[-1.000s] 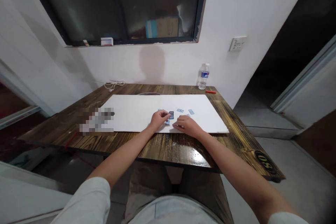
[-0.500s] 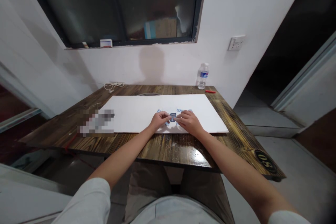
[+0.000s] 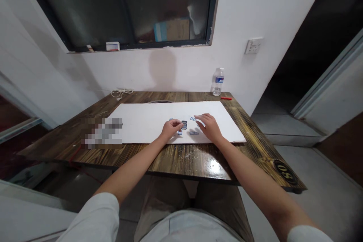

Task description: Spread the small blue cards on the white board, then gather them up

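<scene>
Several small blue-and-white rectangular pieces lie in a loose group on a white board (image 3: 141, 124). A darker stack of them (image 3: 184, 124) stands at the centre, and a flat piece (image 3: 194, 132) lies near the board's front edge. My left hand (image 3: 171, 129) rests just left of the stack with its fingers bunched beside a piece (image 3: 179, 132). I cannot tell whether it holds anything. My right hand (image 3: 206, 127) sits to the right with its fingers apart, and its fingertips are close to a piece (image 3: 193, 118).
The board lies on a dark wooden table (image 3: 136, 159). A blurred patch (image 3: 102, 133) covers part of the table at the left. A water bottle (image 3: 217, 82), a red stick (image 3: 226, 98) and a white cable (image 3: 121, 92) sit along the far edge.
My right hand has drawn back to the right, away from the stack, and its fingers have opened. The pieces now lie further apart. My left hand stays about where it was.
</scene>
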The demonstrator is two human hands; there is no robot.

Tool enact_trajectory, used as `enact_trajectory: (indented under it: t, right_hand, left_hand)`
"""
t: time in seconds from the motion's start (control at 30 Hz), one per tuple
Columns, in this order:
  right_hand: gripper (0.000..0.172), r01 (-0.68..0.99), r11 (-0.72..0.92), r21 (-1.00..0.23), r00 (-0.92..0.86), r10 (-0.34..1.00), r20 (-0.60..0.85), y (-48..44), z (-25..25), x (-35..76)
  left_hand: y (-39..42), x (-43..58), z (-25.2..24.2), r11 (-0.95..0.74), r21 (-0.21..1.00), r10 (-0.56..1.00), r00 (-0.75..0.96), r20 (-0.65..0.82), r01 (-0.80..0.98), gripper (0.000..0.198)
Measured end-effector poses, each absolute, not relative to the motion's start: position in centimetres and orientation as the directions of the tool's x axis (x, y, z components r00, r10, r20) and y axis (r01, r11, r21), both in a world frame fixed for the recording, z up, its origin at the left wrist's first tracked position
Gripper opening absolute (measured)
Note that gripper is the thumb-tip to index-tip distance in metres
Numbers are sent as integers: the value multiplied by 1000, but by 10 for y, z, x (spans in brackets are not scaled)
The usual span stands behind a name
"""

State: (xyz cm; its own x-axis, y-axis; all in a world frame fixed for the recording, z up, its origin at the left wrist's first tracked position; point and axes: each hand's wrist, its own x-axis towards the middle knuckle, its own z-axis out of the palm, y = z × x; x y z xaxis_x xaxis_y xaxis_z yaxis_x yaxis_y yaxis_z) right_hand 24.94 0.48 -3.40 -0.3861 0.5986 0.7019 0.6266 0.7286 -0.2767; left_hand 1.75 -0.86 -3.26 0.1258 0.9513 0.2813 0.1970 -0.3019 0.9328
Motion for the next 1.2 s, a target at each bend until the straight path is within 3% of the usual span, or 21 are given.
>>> enact_trajectory:
  t: [0.1, 0.23, 0.37, 0.63, 0.87, 1.0, 1.2]
  right_hand:
    - [39, 753, 585, -301, -303, 714, 630, 18, -44, 262]
    - [38, 862, 433, -263, -304, 858, 415, 25, -53, 272]
    - [33, 881, 426, -204, -361, 885, 294, 23, -48, 277]
    - [27, 913, 372, -170, -325, 913, 248, 21, -31, 284]
    - [29, 914, 376, -151, -304, 883, 357, 18, -30, 283]
    - [29, 907, 327, -266, -202, 891, 408, 15, -30, 280]
    - [18, 683, 586, -436, -287, 764, 578, 8, -39, 258]
  left_hand:
    - [-7, 17, -33, -291, 940, 956, 99, 277, 178, 39]
    - [-6, 17, -34, -289, 942, 956, 103, 275, 171, 37]
    - [-6, 17, -34, -282, 946, 958, 99, 269, 159, 37]
    - [-7, 18, -33, -266, 953, 963, 93, 254, 147, 39]
    - [-7, 17, -33, -259, 951, 965, 83, 248, 167, 38]
    - [-8, 17, -33, -254, 949, 966, 91, 241, 187, 38]
    - [-8, 16, -33, -257, 937, 966, 88, 242, 237, 36]
